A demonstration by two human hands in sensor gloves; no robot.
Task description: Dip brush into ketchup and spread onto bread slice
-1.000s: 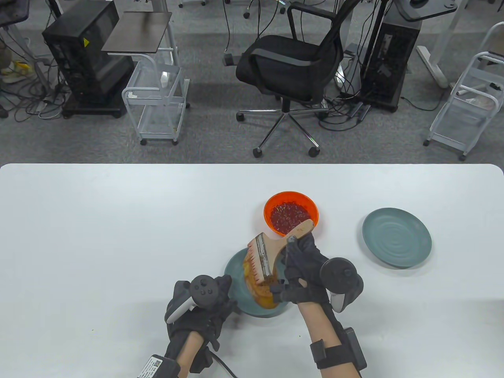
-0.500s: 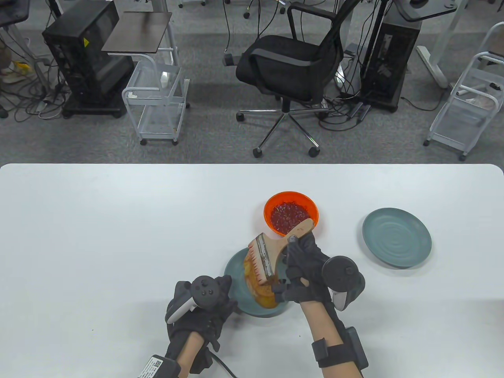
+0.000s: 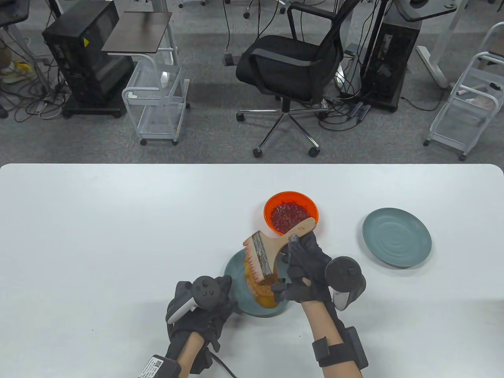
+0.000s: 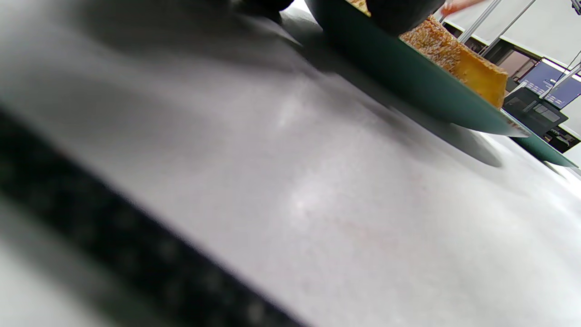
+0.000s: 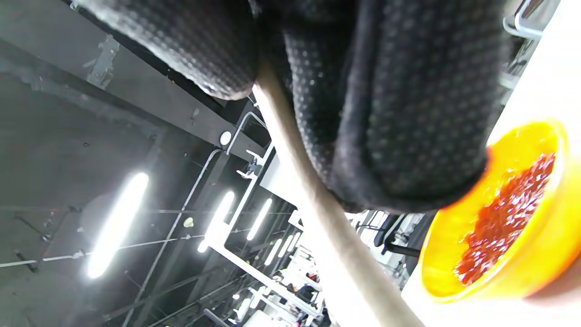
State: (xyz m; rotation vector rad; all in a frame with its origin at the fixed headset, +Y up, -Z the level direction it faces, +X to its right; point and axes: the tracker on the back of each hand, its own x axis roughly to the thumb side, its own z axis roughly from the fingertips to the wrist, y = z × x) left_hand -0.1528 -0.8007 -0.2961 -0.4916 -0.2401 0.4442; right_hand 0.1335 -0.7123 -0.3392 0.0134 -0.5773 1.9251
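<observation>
Two hands meet at the teal plate (image 3: pixel 235 283). Left hand (image 3: pixel 197 311) rests at its left rim, fingers hidden, grip unclear. On it lies the orange-smeared bread slice (image 3: pixel 263 293); the wooden brush (image 3: pixel 267 252), gripped by the right hand (image 3: pixel 305 271), lays bristles on it. Ketchup bowl (image 3: pixel 290 213) sits just beyond; second plate (image 3: pixel 396 238) well right.

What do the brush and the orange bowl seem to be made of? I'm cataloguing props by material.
Brush: pale, unpainted wooden handle with a dull grey metal-looking band; bristles stained red. Orange bowl: probably plastic, since its wall glows translucent in the right wrist view and looks smooth and glossy.
</observation>
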